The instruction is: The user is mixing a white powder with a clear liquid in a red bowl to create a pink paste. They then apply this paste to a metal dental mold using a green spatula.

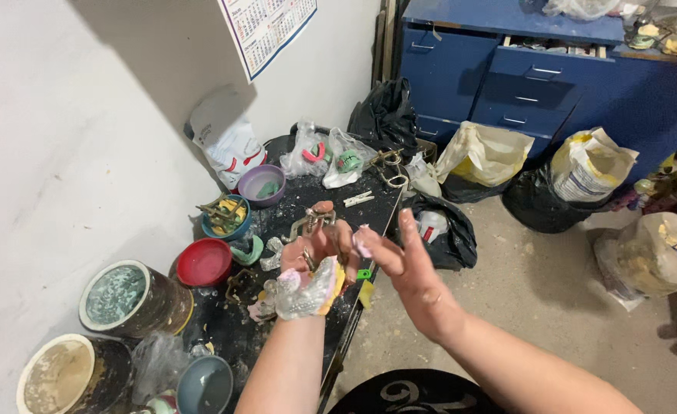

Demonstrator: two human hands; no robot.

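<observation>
Two tins (127, 297), three bowls (205, 261), two hands (315, 264).

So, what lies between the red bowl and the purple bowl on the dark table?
In the head view, a blue bowl filled with metal and yellow pieces stands between the red bowl and the purple bowl, near the wall.

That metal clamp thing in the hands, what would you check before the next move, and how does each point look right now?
1. Left hand grips the metal clamp: ok.
2. Pale lump rests against the left palm: ok, though how firmly, cannot tell.
3. Right hand free, fingers spread: ok.
4. Clamp screw tight: cannot tell.
5. Bare space on the dark table below: not ok, crowded.
6. Red bowl clear of the hands: ok.
</observation>
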